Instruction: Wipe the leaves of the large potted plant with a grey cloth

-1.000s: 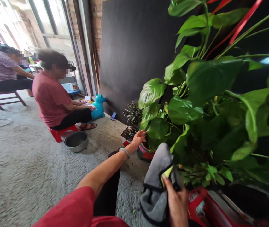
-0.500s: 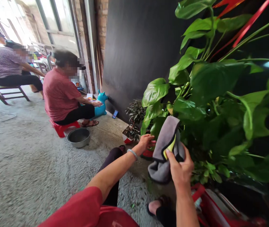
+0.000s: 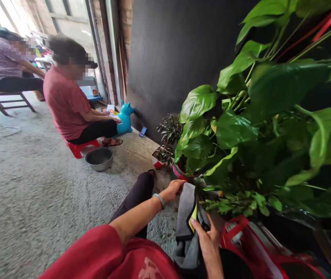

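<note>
A grey cloth (image 3: 186, 209) with black edging and a yellow-green underside hangs in folds above my lap. My right hand (image 3: 207, 238) grips it low on its right side, the thumb pressed on the yellow-green part. At the cloth's upper left edge is my left hand (image 3: 173, 190), with a bracelet (image 3: 159, 200) on its wrist. Its fingertips are partly hidden there, so I cannot tell whether they pinch the cloth. Just beyond them stands a large leafy plant (image 3: 232, 130) in a pot (image 3: 177, 171).
A smaller dark-leaved plant (image 3: 169, 130) grows in a red and white pot (image 3: 157, 161). To the left are a metal basin (image 3: 99, 164), a person on a red stool (image 3: 79, 149), and a blue animal toy (image 3: 125, 120). A red bag (image 3: 235, 236) lies at right.
My right hand has lowered the cloth toward my lap. My left hand has moved down to the cloth's upper edge. The view has shifted a little.
</note>
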A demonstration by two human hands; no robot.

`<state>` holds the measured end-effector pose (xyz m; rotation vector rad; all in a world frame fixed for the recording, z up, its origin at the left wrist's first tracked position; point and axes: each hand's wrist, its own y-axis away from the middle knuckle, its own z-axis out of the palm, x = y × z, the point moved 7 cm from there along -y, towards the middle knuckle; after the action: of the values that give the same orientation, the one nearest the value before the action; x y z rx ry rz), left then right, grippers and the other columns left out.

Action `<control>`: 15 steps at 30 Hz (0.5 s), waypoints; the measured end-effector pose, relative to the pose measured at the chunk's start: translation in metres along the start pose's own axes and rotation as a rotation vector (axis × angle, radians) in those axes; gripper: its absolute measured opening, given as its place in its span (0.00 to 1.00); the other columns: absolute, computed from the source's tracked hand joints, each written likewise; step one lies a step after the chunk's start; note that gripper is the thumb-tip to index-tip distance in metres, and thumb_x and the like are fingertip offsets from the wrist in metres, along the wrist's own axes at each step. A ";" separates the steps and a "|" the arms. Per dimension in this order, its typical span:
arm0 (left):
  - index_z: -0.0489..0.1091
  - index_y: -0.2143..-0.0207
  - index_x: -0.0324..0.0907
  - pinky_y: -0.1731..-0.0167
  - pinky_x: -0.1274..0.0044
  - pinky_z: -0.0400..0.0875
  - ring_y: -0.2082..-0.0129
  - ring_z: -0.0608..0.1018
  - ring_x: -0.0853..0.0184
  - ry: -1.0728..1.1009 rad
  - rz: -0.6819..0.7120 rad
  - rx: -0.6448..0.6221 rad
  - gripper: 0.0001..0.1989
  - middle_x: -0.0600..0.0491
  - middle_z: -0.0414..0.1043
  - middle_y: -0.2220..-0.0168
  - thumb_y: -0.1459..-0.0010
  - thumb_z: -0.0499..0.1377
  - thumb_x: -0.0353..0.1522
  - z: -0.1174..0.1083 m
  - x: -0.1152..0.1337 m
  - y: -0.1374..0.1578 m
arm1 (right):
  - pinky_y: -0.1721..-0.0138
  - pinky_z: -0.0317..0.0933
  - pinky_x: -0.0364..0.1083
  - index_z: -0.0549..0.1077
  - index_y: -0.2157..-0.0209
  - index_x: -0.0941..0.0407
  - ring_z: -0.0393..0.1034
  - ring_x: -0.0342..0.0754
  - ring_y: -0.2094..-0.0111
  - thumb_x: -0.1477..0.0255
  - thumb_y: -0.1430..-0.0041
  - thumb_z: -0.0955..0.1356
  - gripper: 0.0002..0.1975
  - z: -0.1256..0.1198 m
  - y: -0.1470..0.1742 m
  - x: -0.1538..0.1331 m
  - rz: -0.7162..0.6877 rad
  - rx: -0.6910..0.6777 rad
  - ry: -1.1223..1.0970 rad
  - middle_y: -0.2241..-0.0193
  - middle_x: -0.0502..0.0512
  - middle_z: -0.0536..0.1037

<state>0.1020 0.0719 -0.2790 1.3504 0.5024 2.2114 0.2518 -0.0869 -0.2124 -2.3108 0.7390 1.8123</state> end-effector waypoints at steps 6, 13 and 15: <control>0.77 0.65 0.38 0.60 0.71 0.73 0.68 0.79 0.61 0.176 -0.186 -0.425 0.18 0.46 0.81 0.67 0.48 0.68 0.44 0.036 -0.044 0.043 | 0.52 0.70 0.56 0.78 0.50 0.59 0.79 0.64 0.55 0.48 0.64 0.76 0.41 -0.009 -0.013 -0.020 -0.054 0.098 0.063 0.58 0.62 0.84; 0.79 0.70 0.41 0.64 0.70 0.76 0.72 0.80 0.61 0.233 -0.059 -0.229 0.06 0.47 0.80 0.71 0.53 0.70 0.31 0.031 -0.050 0.043 | 0.49 0.69 0.54 0.66 0.36 0.63 0.76 0.63 0.48 0.43 0.61 0.75 0.56 0.021 -0.003 0.002 -0.047 0.078 0.092 0.48 0.69 0.80; 0.79 0.71 0.42 0.63 0.69 0.77 0.71 0.81 0.59 0.219 -0.032 -0.182 0.05 0.46 0.80 0.70 0.52 0.70 0.32 0.028 -0.054 0.039 | 0.48 0.69 0.55 0.64 0.36 0.64 0.76 0.65 0.47 0.42 0.64 0.76 0.60 0.027 -0.002 0.004 -0.059 0.089 0.135 0.46 0.72 0.79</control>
<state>0.1392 0.0102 -0.2840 1.0075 0.3848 2.3287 0.2294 -0.0764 -0.2236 -2.3882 0.7445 1.5796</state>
